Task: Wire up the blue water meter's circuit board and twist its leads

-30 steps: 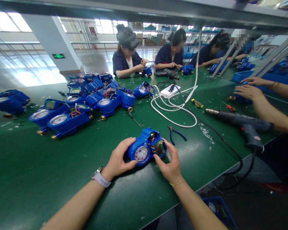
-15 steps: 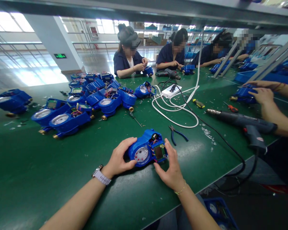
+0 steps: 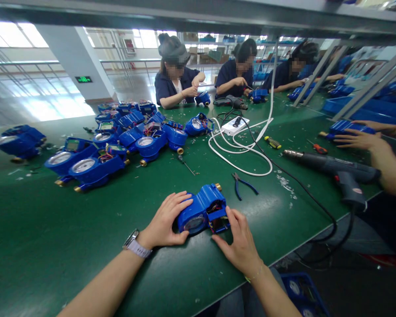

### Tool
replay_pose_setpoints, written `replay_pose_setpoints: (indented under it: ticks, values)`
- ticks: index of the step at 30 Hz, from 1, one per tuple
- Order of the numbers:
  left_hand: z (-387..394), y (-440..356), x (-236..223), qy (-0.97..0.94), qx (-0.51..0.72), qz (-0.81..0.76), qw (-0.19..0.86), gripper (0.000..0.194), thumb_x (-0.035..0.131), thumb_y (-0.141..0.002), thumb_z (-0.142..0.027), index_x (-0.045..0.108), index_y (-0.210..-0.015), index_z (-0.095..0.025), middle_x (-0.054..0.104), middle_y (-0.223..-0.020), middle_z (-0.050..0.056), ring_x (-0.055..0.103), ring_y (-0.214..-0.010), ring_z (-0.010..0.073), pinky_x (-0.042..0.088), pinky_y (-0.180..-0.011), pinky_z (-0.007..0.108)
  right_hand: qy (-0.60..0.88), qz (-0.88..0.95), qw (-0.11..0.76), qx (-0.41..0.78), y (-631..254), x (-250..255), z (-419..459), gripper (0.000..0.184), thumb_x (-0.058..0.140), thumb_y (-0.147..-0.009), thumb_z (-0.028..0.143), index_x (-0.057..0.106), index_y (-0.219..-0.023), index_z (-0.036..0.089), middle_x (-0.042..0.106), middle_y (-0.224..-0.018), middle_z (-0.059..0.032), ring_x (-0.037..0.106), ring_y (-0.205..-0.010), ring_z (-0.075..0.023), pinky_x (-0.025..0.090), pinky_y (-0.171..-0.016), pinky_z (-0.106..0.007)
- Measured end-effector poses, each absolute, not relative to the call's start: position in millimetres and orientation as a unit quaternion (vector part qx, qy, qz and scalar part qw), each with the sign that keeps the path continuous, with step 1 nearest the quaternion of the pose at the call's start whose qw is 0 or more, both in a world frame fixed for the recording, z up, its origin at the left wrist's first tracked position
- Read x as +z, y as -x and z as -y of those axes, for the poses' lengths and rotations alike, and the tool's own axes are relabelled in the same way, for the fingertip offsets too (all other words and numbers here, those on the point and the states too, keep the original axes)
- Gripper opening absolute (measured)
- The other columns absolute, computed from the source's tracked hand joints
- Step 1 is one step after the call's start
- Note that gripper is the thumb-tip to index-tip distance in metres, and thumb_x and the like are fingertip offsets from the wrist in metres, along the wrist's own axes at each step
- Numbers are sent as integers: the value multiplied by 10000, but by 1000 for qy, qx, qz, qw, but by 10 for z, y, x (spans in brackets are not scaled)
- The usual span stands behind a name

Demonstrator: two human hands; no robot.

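Note:
A blue water meter point(image 3: 203, 212) with a round dial and loose coloured wires rests on the green table point(image 3: 53, 246), tipped so its face points toward me. My left hand point(image 3: 166, 221) grips its left side, fingers wrapped over the top. My right hand point(image 3: 239, 242) presses against its right end by the open wiring bay. A watch sits on my left wrist.
Several blue meters point(image 3: 95, 165) are heaped at the left. Blue-handled pliers point(image 3: 243, 184), a small screwdriver point(image 3: 185, 164), a coiled white cable point(image 3: 240, 149) and a heat gun point(image 3: 336, 172) lie beyond. A co-worker's hand point(image 3: 356, 140) reaches in at the right. Three people sit opposite.
The meter has been tipped forward and down, its dial now facing me instead of upward. Both hands moved slightly lower with it. The co-worker's hand at the right shifted.

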State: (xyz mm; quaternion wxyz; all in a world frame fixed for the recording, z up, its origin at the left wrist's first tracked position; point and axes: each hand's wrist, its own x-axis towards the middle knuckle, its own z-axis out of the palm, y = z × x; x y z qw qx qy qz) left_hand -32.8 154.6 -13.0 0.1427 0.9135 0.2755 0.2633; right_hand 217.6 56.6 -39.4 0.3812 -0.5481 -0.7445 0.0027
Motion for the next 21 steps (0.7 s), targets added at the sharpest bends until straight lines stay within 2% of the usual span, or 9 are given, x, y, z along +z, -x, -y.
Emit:
replay_pose_setpoints:
  ticks: [3, 8, 12, 16, 21]
  values:
    - [-1524, 317, -116, -914, 255, -282, 140, 819, 653, -702, -347, 307, -1435, -223, 436, -1450, 159, 373, -1371, 351, 275, -1131, 565, 550, 738, 390, 29, -2177, -372, -511, 740, 569, -931, 391, 170, -1531, 219, 429, -1286, -177, 479, -1158, -343, 499, -907, -529]
    - [-1530, 304, -117, -914, 256, -284, 134, 796, 645, -724, -376, 306, -1428, -225, 445, -1437, 159, 379, -1367, 351, 290, -1122, 558, 557, 698, 442, 84, -2112, -373, -476, 651, 591, -921, 320, 263, -1477, 230, 436, -1323, -157, 450, -1217, -315, 454, -977, -529]
    - [-1518, 283, -134, -911, 262, -295, 120, 769, 648, -741, -416, 323, -1411, -224, 465, -1414, 159, 399, -1352, 348, 275, -1128, 566, 593, 628, 484, 140, -2030, -401, -481, 515, 593, -914, 306, 399, -1385, 234, 483, -1274, -133, 482, -1177, -296, 484, -939, -506]
    - [-1462, 246, -167, -902, 302, -298, 80, 691, 604, -774, -296, 331, -1405, -222, 390, -1458, 164, 362, -1373, 343, 217, -1146, 604, 606, 576, 513, 196, -1994, -418, -473, 360, 555, -933, 291, 523, -1285, 225, 532, -1199, -108, 566, -1054, -239, 547, -830, -379]
    - [-1455, 197, -197, -878, 348, -322, 71, 646, 539, -802, -135, 332, -1403, -245, 374, -1462, 148, 372, -1369, 306, 275, -1142, 579, 574, 568, 537, 244, -1997, -424, -465, 297, 551, -931, 282, 589, -1213, 195, 560, -1147, -107, 625, -973, -208, 558, -827, -347]
